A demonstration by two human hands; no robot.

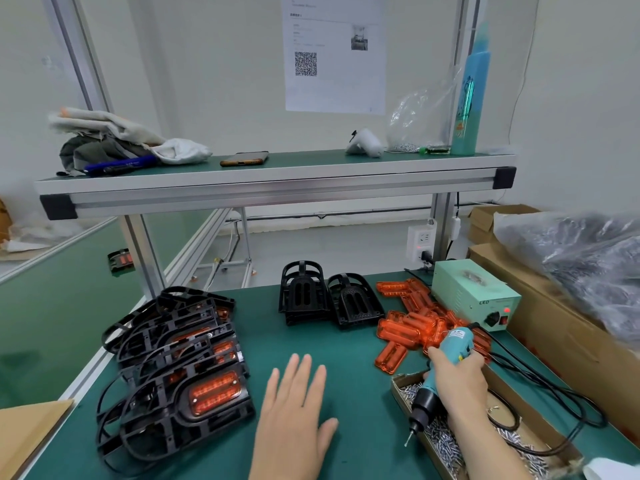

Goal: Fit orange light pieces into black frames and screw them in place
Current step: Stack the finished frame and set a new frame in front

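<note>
Black empty frames (332, 301) stand straight ahead of left hand (294, 410), the nearer one, flat-open, holding nothing; right hand (457, 379) grips electric screwdriver (452, 342), orange light pieces (405, 330) just beyond.

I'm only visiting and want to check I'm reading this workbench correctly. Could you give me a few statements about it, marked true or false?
1. The right hand grips a teal screwdriver. True.
2. The loose orange light pieces lie to the right of the empty black frames. True.
3. The left hand holds an orange piece. False: it is open and holds nothing, above the green mat.
4. The stacked frames on the left have no orange pieces in them. False: orange pieces sit in them.
5. The screws lie in a cardboard tray. True.
</note>
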